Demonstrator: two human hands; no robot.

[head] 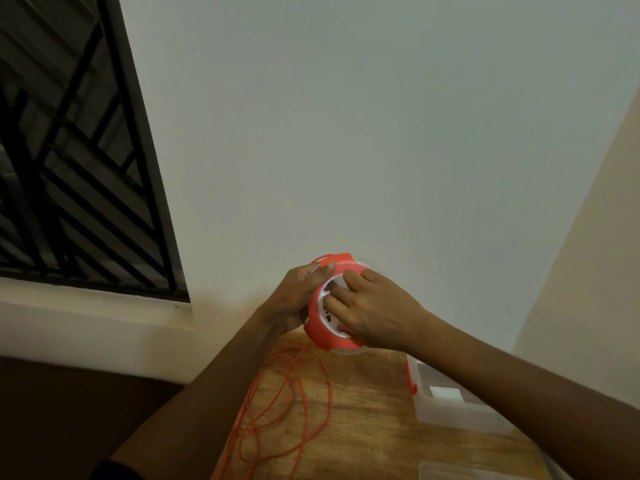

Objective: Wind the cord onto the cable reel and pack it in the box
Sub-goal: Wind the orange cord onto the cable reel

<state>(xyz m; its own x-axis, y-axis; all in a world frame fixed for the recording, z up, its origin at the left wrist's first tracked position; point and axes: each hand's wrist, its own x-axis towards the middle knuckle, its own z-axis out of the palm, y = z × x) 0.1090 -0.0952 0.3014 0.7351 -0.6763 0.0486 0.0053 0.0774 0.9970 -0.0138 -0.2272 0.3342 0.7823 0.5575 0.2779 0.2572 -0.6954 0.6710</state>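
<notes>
Round orange plastic cable reel (317, 327), markings unreadable: left hand (301, 292) grasps its rim, right hand (367, 310) fingers grasp its white hub above the wooden desk (363, 427).

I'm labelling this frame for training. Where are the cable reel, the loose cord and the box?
cable reel (317, 327): head view, on its orange outer rim, lower left.
loose cord (304, 403): head view, on an orange loop lying on the wooden table.
box (450, 415): head view, on its clear near wall.

No text, label or number is legible anywhere in view.
</notes>
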